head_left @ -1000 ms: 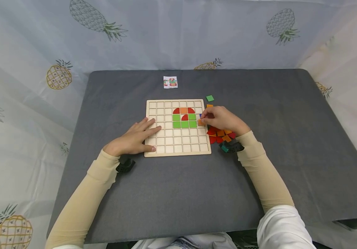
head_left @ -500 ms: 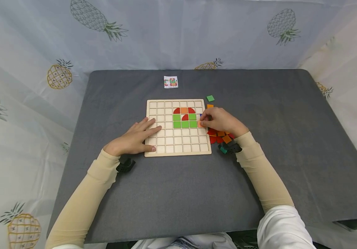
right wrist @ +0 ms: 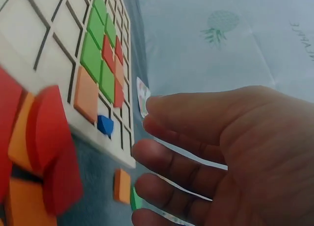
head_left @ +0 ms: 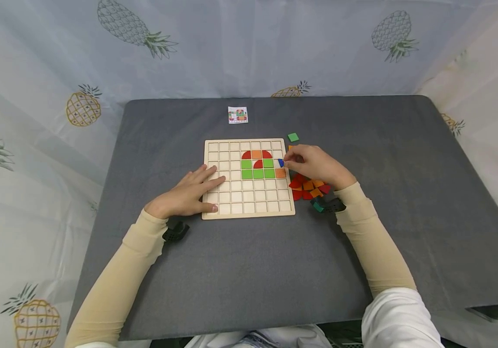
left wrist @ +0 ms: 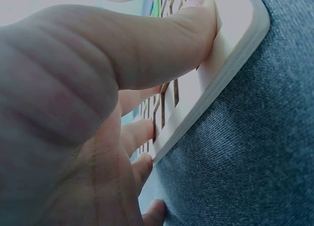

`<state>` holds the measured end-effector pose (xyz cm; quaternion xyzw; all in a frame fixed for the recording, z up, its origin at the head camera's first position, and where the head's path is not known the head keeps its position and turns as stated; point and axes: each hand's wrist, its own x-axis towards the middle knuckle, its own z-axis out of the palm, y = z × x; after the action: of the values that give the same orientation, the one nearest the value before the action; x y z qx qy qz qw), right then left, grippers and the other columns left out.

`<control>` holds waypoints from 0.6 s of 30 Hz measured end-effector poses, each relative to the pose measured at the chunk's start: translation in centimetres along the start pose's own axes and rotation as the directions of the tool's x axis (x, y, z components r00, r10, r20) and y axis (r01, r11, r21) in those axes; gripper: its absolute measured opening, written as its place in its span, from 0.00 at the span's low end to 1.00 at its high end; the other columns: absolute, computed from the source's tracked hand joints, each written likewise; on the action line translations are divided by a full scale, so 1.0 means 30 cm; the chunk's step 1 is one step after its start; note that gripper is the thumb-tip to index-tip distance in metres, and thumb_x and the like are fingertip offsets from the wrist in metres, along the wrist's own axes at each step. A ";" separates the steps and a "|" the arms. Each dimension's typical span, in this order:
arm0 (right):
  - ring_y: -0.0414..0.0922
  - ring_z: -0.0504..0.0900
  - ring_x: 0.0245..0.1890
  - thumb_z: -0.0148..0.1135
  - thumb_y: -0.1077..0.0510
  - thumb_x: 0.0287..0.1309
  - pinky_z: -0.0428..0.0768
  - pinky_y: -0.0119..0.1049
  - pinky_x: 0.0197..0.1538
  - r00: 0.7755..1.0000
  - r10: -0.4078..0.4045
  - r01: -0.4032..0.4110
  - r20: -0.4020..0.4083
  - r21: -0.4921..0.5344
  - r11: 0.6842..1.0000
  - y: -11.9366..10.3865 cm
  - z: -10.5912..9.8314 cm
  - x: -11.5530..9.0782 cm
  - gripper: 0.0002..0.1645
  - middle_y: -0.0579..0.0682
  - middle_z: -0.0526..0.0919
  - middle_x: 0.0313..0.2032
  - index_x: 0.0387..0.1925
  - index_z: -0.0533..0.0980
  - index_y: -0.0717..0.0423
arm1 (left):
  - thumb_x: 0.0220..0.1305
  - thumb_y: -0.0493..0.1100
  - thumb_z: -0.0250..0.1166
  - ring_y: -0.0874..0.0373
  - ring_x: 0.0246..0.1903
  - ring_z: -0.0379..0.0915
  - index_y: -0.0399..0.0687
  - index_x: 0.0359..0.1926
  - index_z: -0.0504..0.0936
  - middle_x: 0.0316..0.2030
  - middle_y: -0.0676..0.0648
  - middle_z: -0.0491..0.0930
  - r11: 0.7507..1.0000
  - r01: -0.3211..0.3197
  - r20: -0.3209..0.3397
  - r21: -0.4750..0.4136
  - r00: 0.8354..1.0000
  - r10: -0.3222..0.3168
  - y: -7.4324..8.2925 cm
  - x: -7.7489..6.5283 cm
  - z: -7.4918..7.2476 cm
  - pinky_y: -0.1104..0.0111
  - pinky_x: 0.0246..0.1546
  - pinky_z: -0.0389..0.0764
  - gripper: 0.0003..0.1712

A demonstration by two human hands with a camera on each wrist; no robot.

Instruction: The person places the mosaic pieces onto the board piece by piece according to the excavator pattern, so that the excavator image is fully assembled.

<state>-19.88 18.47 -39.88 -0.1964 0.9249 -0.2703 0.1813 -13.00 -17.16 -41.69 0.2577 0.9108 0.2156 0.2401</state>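
Note:
A wooden grid board (head_left: 236, 195) lies on the table, several coloured tiles set in its right half. My left hand (head_left: 188, 191) rests spread on the board's left edge; in the left wrist view its thumb (left wrist: 162, 44) presses the frame. An orange square tile (right wrist: 86, 94) sits in a cell at the right border, in line with a row of green tiles (head_left: 258, 174). Beside it a small blue piece (right wrist: 104, 124) sits in its cell. My right hand (head_left: 314, 164) hovers by the board's right edge, fingertips close to the blue piece, and no tile shows between its fingers.
A heap of red and orange pieces (head_left: 306, 187) lies right of the board, under the right wrist. Behind it are a loose orange tile (right wrist: 122, 186) and a green tile (head_left: 292, 137). A small printed pattern card (head_left: 237, 115) lies beyond the board.
My right hand has let go of the orange tile, which now sits flat in its cell, and has drawn back slightly to the right. The left hand has stayed in place.

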 end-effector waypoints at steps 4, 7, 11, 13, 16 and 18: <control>0.50 0.78 0.43 0.61 0.54 0.70 0.81 0.45 0.46 1.000 0.014 -0.014 -0.023 -0.023 1.000 0.032 -0.034 -0.045 0.15 0.54 0.83 0.46 0.52 0.81 0.57 | 0.65 0.51 0.69 0.40 0.81 0.27 0.52 0.80 0.57 0.82 0.40 0.41 1.000 0.002 0.003 -0.002 1.000 -0.002 -0.002 0.001 0.000 0.38 0.78 0.38 0.47; 0.50 0.78 0.45 0.61 0.56 0.70 0.81 0.47 0.47 0.999 0.029 -0.031 -0.031 -0.049 0.998 0.065 -0.054 -0.083 0.16 0.55 0.82 0.48 0.54 0.80 0.59 | 0.66 0.51 0.69 0.40 0.81 0.27 0.51 0.80 0.56 0.82 0.39 0.40 1.000 -0.003 0.001 0.003 1.000 0.003 -0.004 -0.001 -0.002 0.38 0.77 0.38 0.48; 0.52 0.78 0.46 0.61 0.58 0.69 0.82 0.51 0.49 0.998 0.051 -0.053 -0.033 -0.092 0.994 0.102 -0.069 -0.119 0.17 0.59 0.81 0.49 0.55 0.80 0.62 | 0.66 0.51 0.69 0.39 0.81 0.28 0.50 0.80 0.57 0.82 0.38 0.41 1.000 -0.011 -0.004 0.006 1.000 0.011 -0.005 -0.004 -0.003 0.37 0.77 0.38 0.47; 0.54 0.78 0.46 0.61 0.58 0.69 0.81 0.52 0.50 0.997 0.064 -0.067 -0.032 -0.117 0.991 0.117 -0.071 -0.127 0.17 0.60 0.81 0.50 0.55 0.81 0.62 | 0.66 0.51 0.69 0.39 0.81 0.28 0.50 0.79 0.57 0.81 0.38 0.41 1.000 -0.013 -0.006 0.004 1.000 0.013 -0.006 -0.005 -0.002 0.37 0.77 0.38 0.46; 0.55 0.77 0.47 0.62 0.58 0.69 0.80 0.53 0.52 0.996 0.087 -0.090 -0.028 -0.146 0.985 0.138 -0.069 -0.132 0.18 0.61 0.81 0.52 0.55 0.81 0.62 | 0.67 0.51 0.68 0.38 0.81 0.29 0.50 0.79 0.57 0.81 0.37 0.42 1.000 -0.018 -0.008 0.000 1.000 0.018 -0.003 -0.004 -0.001 0.36 0.77 0.38 0.46; 0.55 0.76 0.48 0.62 0.58 0.68 0.79 0.54 0.53 0.995 0.101 -0.103 -0.018 -0.155 0.983 0.149 -0.067 -0.131 0.18 0.62 0.81 0.52 0.56 0.81 0.62 | 0.67 0.51 0.68 0.39 0.81 0.28 0.51 0.80 0.57 0.81 0.38 0.41 1.000 -0.013 -0.003 -0.004 1.000 0.013 -0.001 -0.002 -0.001 0.37 0.77 0.38 0.46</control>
<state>-18.57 24.62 -39.96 -0.1611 0.9529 -0.1887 0.1745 -12.97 -17.24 -41.67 0.2630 0.9089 0.2193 0.2380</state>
